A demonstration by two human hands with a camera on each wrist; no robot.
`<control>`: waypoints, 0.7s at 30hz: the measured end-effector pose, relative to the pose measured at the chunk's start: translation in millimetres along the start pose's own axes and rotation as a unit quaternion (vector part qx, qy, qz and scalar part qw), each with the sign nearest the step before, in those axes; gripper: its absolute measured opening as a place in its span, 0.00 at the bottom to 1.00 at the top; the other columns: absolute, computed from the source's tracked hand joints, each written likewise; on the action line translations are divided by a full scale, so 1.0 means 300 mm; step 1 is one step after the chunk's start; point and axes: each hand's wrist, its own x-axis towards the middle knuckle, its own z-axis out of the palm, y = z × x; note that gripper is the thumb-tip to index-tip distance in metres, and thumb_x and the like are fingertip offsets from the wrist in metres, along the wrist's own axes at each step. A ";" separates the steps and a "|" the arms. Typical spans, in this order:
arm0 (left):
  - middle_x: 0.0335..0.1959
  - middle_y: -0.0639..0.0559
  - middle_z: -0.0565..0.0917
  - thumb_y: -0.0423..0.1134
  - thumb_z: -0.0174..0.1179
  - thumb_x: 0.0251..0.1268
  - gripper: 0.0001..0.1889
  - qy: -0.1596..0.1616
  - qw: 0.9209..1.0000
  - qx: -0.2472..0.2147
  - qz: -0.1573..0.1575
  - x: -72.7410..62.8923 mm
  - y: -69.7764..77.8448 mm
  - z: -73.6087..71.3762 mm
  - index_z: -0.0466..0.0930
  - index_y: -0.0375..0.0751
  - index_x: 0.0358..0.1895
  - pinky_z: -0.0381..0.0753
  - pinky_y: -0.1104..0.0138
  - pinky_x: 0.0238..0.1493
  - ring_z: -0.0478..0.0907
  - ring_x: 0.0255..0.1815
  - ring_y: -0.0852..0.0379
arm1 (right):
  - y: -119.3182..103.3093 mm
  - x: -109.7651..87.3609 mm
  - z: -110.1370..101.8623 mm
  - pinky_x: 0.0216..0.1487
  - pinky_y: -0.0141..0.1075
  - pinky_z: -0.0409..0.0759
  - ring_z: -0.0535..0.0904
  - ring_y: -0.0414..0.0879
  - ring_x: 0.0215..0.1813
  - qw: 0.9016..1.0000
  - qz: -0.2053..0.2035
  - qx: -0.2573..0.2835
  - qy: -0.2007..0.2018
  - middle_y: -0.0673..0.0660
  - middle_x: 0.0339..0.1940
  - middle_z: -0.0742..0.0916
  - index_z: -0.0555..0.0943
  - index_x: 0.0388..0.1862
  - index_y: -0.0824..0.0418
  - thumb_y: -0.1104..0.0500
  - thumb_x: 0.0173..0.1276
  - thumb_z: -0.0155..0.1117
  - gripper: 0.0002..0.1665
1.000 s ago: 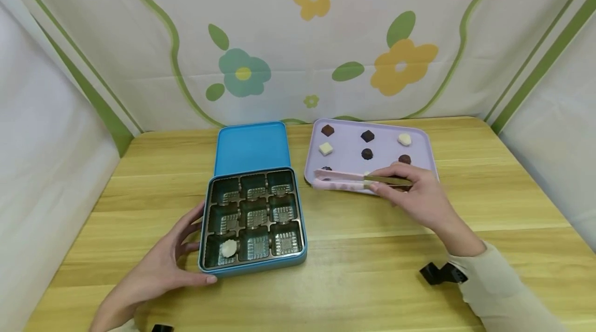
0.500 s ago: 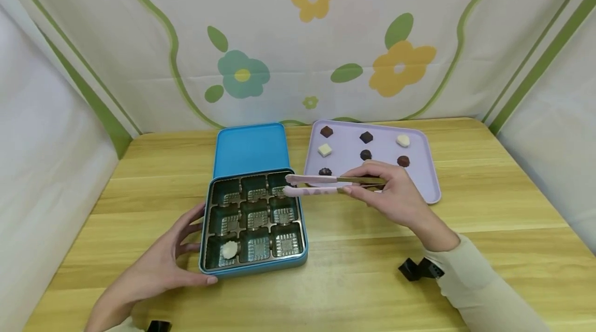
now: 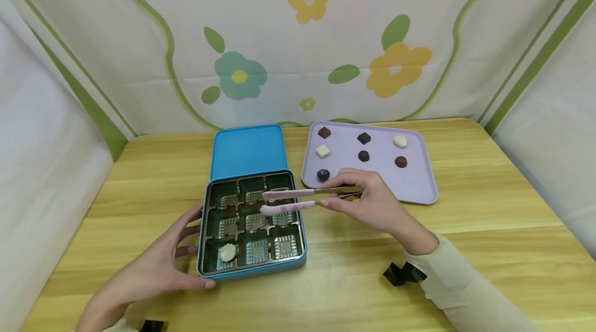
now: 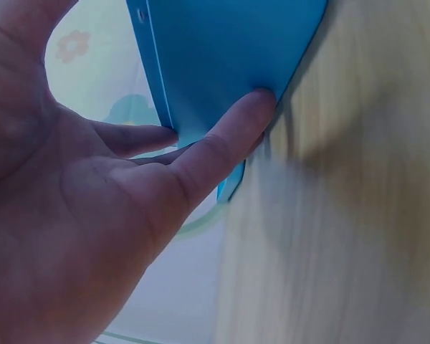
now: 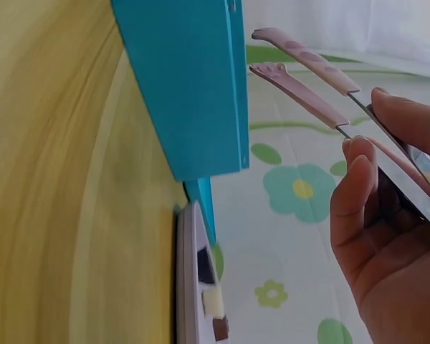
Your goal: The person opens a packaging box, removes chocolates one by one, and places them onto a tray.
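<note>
My right hand (image 3: 372, 202) pinches a pair of tongs (image 3: 314, 192) with metal arms and pale pink tips. The tips stand apart with nothing between them, over the right part of a blue tin (image 3: 253, 270). The right wrist view shows the tongs (image 5: 308, 79) above the tin's rim, between thumb and fingers. Inside the tin, a dark divided insert (image 3: 255, 231) has a white chocolate (image 3: 227, 253) in its front-left compartment. My left hand (image 3: 149, 265) rests against the tin's left side, thumb at the front-left corner; in the left wrist view its extended fingers (image 4: 222, 147) touch the blue wall.
Behind the tin lies its blue lid (image 3: 249, 151). A lilac tray (image 3: 414, 187) at the back right bears several dark, brown and white chocolates; my right hand covers its front part in the head view. A flowered cloth (image 3: 279, 63) hangs behind the wooden table (image 3: 344, 290).
My right hand has moved left and toward me with the tongs, from over the lilac tray to over the tin. The left hand has stayed at the tin's side.
</note>
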 end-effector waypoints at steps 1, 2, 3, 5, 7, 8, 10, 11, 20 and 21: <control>0.86 0.33 0.55 0.43 0.88 0.49 0.73 0.001 1.000 0.000 0.003 0.000 0.001 0.001 0.39 0.54 0.90 0.81 0.74 0.60 0.68 0.76 0.25 | -0.009 0.005 0.009 0.34 0.33 0.81 0.80 0.41 0.35 1.000 -0.007 0.002 -0.004 0.49 0.34 0.87 0.93 0.49 0.54 0.62 0.68 0.80 0.12; 0.86 0.34 0.55 0.43 0.88 0.49 0.72 0.001 1.000 0.000 0.007 0.001 0.001 0.001 0.39 0.54 0.90 0.81 0.74 0.60 0.67 0.77 0.24 | -0.019 0.011 0.019 0.35 0.33 0.82 0.81 0.41 0.35 1.000 -0.016 0.004 -0.010 0.49 0.34 0.87 0.93 0.49 0.54 0.62 0.68 0.80 0.12; 0.86 0.34 0.55 0.43 0.88 0.48 0.72 0.002 1.000 -0.001 0.010 0.002 0.002 0.001 0.39 0.55 0.90 0.81 0.74 0.60 0.66 0.78 0.23 | -0.029 0.019 0.030 0.36 0.33 0.83 0.81 0.41 0.35 1.000 -0.026 0.006 -0.016 0.48 0.34 0.88 0.93 0.49 0.54 0.62 0.67 0.81 0.12; 0.86 0.35 0.55 0.43 0.88 0.48 0.72 0.003 1.000 -0.002 0.016 0.004 0.003 0.001 0.40 0.55 0.90 0.81 0.75 0.60 0.65 0.78 0.23 | -0.049 0.038 0.055 0.37 0.33 0.85 0.81 0.40 0.36 0.998 -0.050 0.012 -0.034 0.48 0.33 0.87 0.93 0.50 0.55 0.62 0.67 0.81 0.13; 0.86 0.34 0.55 0.43 0.88 0.48 0.72 0.003 1.000 -0.003 0.019 0.005 0.004 0.000 0.40 0.55 0.90 0.80 0.75 0.61 0.65 0.78 0.23 | -0.073 0.060 0.083 0.37 0.34 0.86 0.83 0.38 0.36 0.995 -0.079 0.017 -0.055 0.48 0.34 0.88 0.93 0.49 0.56 0.62 0.66 0.81 0.12; 0.86 0.34 0.55 0.43 0.88 0.48 0.72 0.003 1.000 -0.003 0.019 0.005 0.005 0.000 0.40 0.54 0.90 0.80 0.75 0.60 0.65 0.78 0.23 | -0.083 0.072 0.098 0.37 0.33 0.86 0.83 0.37 0.36 0.993 -0.096 0.016 -0.066 0.48 0.33 0.88 0.93 0.48 0.57 0.62 0.66 0.81 0.12; 0.86 0.34 0.54 0.43 0.88 0.49 0.72 0.000 1.000 -0.002 0.017 0.005 0.006 -0.001 0.39 0.53 0.90 0.80 0.75 0.61 0.67 0.77 0.24 | -0.104 0.094 0.126 0.38 0.32 0.86 0.83 0.35 0.37 0.988 -0.127 0.008 -0.090 0.48 0.33 0.87 0.93 0.47 0.59 0.62 0.66 0.81 0.11; 0.86 0.34 0.54 0.43 0.88 0.49 0.72 -0.002 1.000 0.000 0.014 0.006 0.007 -0.002 0.39 0.52 0.90 0.80 0.75 0.60 0.69 0.76 0.25 | -0.114 0.105 0.139 0.37 0.31 0.85 0.83 0.34 0.37 0.985 -0.142 0.001 -0.101 0.49 0.33 0.88 0.93 0.46 0.60 0.61 0.66 0.81 0.10; 0.85 0.32 0.57 0.45 0.88 0.48 0.74 -0.041 0.999 0.012 0.002 0.033 0.037 -0.017 0.37 0.46 0.90 0.84 0.69 0.59 0.69 0.76 0.24 | -0.209 0.187 0.207 0.37 0.23 0.78 0.76 0.28 0.34 0.965 -0.173 -0.089 -0.177 0.48 0.35 0.88 0.94 0.44 0.57 0.54 0.68 0.79 0.10; 0.85 0.31 0.57 0.44 0.88 0.48 0.74 -0.047 0.999 0.007 0.002 0.035 0.040 -0.017 0.37 0.45 0.89 0.84 0.69 0.59 0.68 0.76 0.23 | -0.220 0.194 0.212 0.37 0.23 0.78 0.77 0.28 0.34 0.963 -0.171 -0.097 -0.184 0.48 0.36 0.89 0.94 0.44 0.57 0.54 0.68 0.80 0.10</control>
